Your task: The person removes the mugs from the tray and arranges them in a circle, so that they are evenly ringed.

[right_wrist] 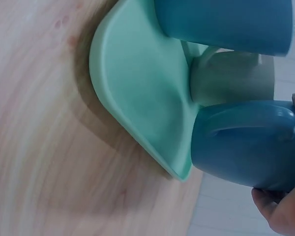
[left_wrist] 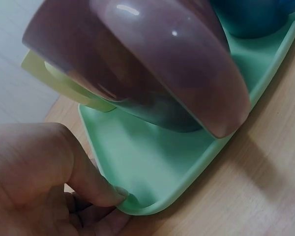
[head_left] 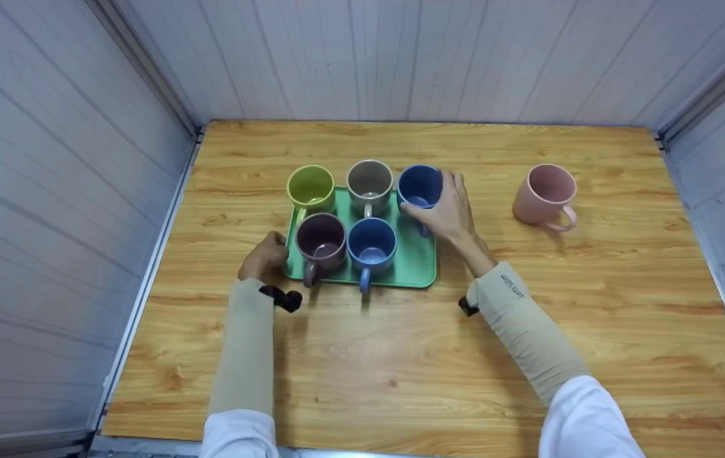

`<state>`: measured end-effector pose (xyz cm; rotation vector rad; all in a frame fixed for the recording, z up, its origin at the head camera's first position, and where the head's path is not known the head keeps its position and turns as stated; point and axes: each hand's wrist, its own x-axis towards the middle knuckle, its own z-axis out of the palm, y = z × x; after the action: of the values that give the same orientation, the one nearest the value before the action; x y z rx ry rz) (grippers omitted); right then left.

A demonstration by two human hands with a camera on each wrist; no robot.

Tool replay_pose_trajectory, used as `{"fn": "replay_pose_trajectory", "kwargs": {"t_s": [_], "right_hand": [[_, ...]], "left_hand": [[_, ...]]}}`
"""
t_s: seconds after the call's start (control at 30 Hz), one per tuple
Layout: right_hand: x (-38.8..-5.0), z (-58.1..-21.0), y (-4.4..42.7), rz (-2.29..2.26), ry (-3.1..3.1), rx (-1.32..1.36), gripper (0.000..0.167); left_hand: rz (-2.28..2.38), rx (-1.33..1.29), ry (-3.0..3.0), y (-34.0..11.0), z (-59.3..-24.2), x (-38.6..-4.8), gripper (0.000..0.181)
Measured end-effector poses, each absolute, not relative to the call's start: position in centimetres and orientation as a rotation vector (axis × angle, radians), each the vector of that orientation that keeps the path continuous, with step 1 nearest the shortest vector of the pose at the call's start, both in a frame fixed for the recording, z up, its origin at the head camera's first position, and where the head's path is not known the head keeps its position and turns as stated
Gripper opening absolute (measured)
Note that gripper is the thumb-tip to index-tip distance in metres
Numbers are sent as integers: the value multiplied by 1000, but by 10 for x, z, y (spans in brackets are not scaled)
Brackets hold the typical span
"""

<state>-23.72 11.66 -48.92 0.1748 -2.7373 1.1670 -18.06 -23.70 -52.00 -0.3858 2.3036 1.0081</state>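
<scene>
A green tray lies on the wooden table and bears several mugs. My left hand pinches its left rim between thumb and fingers, clear in the left wrist view at the tray's corner. My right hand grips a dark blue mug by its upper rim, at the tray's back right corner. Beside that mug is a grey mug, then a yellow-green mug at the back left. In the front row stand a purple mug and a lighter blue mug, handles toward me.
A pink mug stands apart on the table, right of the tray, its handle pointing to the front right. Pale panel walls enclose the table at the back and both sides.
</scene>
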Motion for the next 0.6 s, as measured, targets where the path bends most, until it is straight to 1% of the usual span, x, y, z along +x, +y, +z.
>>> {"fn": "replay_pose_trajectory", "kwargs": {"t_s": [0.27, 0.6], "right_hand": [[-233, -482, 133, 1190, -2770, 217, 101], [-226, -475, 152, 1145, -2805, 247, 101]], "left_hand": [[1031, -410, 2287, -236, -520, -180, 33], [1012, -429, 2272, -237, -518, -181, 37]]}}
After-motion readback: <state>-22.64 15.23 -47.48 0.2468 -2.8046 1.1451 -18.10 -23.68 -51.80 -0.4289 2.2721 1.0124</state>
